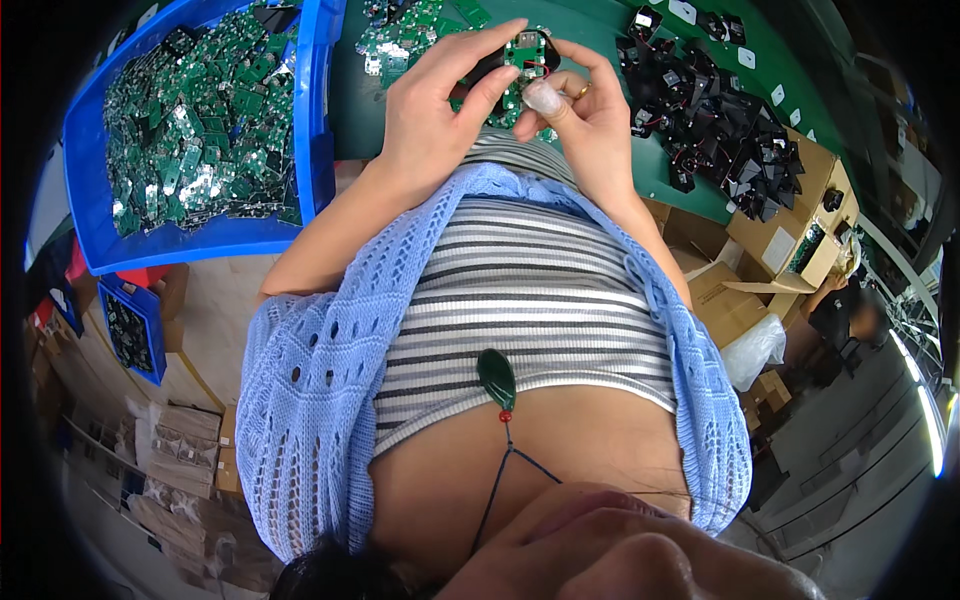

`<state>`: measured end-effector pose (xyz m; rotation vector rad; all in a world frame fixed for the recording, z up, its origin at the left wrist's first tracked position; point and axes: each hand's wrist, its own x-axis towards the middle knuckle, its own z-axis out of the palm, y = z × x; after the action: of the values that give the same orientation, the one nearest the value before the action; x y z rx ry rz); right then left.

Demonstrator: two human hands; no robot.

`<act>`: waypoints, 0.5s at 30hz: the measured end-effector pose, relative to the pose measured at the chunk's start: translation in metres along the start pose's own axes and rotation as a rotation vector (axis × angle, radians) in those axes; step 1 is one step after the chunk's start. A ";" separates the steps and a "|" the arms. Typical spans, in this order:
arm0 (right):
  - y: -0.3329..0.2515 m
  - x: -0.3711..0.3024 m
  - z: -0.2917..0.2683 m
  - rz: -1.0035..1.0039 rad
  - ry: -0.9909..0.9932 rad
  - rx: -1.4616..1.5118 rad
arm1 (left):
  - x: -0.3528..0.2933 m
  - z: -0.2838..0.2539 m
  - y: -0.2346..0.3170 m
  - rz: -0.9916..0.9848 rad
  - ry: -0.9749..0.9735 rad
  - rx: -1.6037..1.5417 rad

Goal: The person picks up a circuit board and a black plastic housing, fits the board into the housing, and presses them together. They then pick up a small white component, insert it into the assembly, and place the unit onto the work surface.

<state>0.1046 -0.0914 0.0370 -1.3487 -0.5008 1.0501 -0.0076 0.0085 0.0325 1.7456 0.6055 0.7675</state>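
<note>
Above the green work table, both hands meet around a small green circuit board with a metal connector and thin red wires. Black plastic, seemingly its housing, shows beside the board. My left hand pinches it from the left between thumb and fingers. From the right, my right hand is curled round its edge, with a whitish wrap on the thumb by the wires. Part of the board is hidden behind the fingers.
A blue bin heaped with green circuit boards stands at the left. Loose boards lie behind my left hand. Black plastic housings with wires are piled at the right, beside an open cardboard box. Another person is at the far right.
</note>
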 end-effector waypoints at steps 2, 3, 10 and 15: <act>0.000 -0.002 -0.003 -0.031 0.030 -0.018 | -0.001 0.000 -0.009 -0.014 -0.004 -0.019; -0.001 -0.002 -0.004 -0.062 0.059 -0.037 | -0.002 0.000 -0.013 -0.027 -0.007 -0.038; 0.004 -0.006 -0.003 -0.106 -0.047 -0.039 | 0.003 -0.007 -0.020 -0.728 -0.265 -0.481; 0.003 -0.006 -0.001 -0.185 -0.114 -0.198 | 0.004 -0.008 -0.026 -0.771 -0.263 -0.715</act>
<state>0.1022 -0.0971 0.0357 -1.3898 -0.8165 0.9470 -0.0120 0.0241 0.0099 0.8220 0.6508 0.1537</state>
